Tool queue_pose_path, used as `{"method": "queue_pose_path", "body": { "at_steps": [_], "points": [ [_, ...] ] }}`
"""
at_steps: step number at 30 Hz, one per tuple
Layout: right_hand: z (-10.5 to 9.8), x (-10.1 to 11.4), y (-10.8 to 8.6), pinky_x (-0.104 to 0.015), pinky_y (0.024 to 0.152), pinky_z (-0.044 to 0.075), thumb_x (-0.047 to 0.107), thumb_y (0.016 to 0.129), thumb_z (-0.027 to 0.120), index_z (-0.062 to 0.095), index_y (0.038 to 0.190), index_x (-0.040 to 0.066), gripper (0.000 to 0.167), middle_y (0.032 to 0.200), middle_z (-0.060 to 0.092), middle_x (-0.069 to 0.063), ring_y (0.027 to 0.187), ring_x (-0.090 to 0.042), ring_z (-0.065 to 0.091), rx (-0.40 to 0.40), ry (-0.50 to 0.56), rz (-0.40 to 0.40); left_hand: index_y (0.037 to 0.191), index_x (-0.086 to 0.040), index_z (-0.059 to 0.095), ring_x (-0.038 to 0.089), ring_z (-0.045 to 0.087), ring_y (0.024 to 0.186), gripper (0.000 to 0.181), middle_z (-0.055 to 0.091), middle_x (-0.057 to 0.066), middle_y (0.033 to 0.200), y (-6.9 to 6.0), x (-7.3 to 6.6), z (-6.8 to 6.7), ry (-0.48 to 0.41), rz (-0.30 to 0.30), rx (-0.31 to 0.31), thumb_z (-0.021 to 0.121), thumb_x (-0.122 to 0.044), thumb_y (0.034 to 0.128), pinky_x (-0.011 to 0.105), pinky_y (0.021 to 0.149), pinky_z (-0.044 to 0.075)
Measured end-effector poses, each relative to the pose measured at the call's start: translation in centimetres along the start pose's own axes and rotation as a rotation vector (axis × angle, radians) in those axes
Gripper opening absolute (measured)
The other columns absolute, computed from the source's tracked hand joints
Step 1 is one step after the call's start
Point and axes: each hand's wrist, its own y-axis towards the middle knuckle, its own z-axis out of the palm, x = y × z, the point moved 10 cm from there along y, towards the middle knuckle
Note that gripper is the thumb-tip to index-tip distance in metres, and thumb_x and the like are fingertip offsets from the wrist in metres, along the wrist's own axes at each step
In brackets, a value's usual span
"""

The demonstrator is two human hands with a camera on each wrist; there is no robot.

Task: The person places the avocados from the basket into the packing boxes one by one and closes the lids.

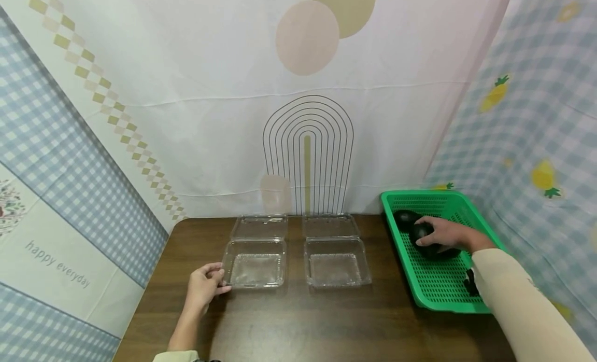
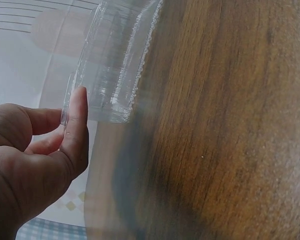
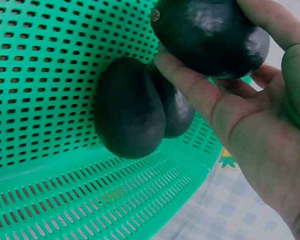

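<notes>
In the head view my right hand [image 1: 440,233] is inside the green basket [image 1: 420,294], gripping a dark rounded fruit or vegetable [image 1: 422,232]. The right wrist view shows my thumb and fingers around this glossy dark item [image 3: 212,37], with two more dark ones, one at the front [image 3: 130,107] and one behind it [image 3: 175,107], in the basket. My left hand [image 1: 204,287] pinches the left edge of the left clear plastic container [image 1: 254,271], which stands with its lid open. In the left wrist view, thumb and fingers [image 2: 79,107] hold the container's rim.
A second clear container [image 1: 337,268], lid open, stands on the brown table [image 1: 298,325] between the left container and the basket. Something small and black [image 1: 471,282] lies by my right sleeve in the basket. Patterned cloths [image 1: 224,144] hang behind and at both sides.
</notes>
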Motion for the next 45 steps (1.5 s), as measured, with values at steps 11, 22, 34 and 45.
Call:
{"method": "queue_pose_path", "body": {
  "at_steps": [11,22,34,45],
  "points": [
    [-1.5,2.8,-0.3,-0.055,0.094,0.064,0.031,0.101,0.068,0.024,0.156,-0.006,0.080,0.148,0.031,-0.039,0.123,-0.045,0.057,-0.070,0.001,-0.081,0.137,0.021,0.049,0.015,0.061,0.070,0.039,0.062,0.011,0.087,0.2,0.1,-0.2,0.036,-0.011,-0.003,0.055,0.007,0.1012,0.028,0.063,0.069],
    [-1.3,6.3,-1.0,-0.053,0.092,0.065,0.039,0.101,0.067,0.025,0.159,0.000,0.082,0.155,0.030,-0.037,0.125,-0.048,0.056,-0.146,-0.086,-0.151,0.136,0.021,0.049,0.013,0.061,0.067,0.039,0.062,0.010,0.086,0.1,0.1,-0.1,0.032,-0.008,0.004,0.055,0.007,0.1009,0.029,0.062,0.069],
    [-0.4,9.6,-0.6,-0.042,0.079,0.062,0.045,0.098,0.070,0.034,0.158,0.009,0.079,0.146,0.048,-0.027,0.107,-0.030,0.065,-0.227,-0.187,-0.204,0.137,0.022,0.048,0.014,0.061,0.066,0.039,0.061,0.008,0.086,0.2,0.0,-0.1,0.011,-0.022,0.013,0.054,0.008,0.1008,0.029,0.062,0.069],
    [2.6,12.6,0.7,-0.040,0.079,0.060,0.041,0.096,0.073,0.041,0.153,0.010,0.072,0.139,0.053,-0.025,0.107,-0.030,0.063,-0.216,-0.201,-0.262,0.137,0.021,0.048,0.013,0.060,0.065,0.039,0.060,0.008,0.084,0.3,0.2,0.1,0.014,-0.030,0.020,0.054,0.008,0.1008,0.029,0.062,0.069]
  ]
}}
